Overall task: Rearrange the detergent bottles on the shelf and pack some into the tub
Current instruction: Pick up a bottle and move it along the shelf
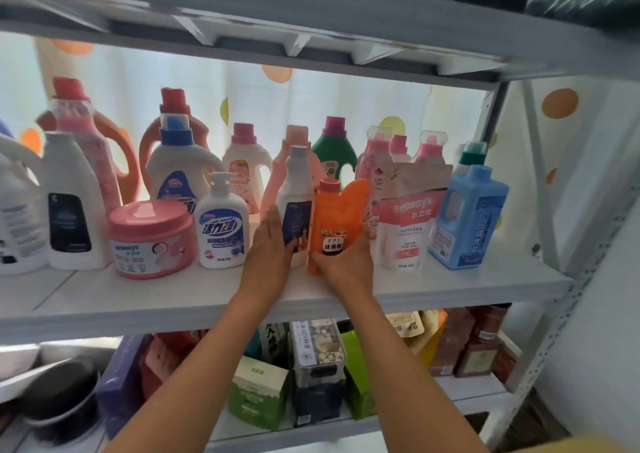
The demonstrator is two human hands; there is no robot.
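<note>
Several detergent bottles stand on the white shelf [467,282]. At the front middle a slim white bottle [296,189] with a grey cap and dark label stands upright. My left hand [268,248] grips its lower left side, thumb across the label. Right beside it is an orange bottle [334,217] with a handle. My right hand [341,265] wraps round its base from below and the right. A white pump bottle [221,224] and a pink seaways tub [152,237] stand to the left. No packing tub is in view.
A white-pink seaways pouch [408,217] and a blue square bottle [467,217] stand close on the right. Taller pink, white and green bottles fill the back row. The upper shelf beam [311,36] hangs low overhead. Boxes and packets [317,359] crowd the shelf below.
</note>
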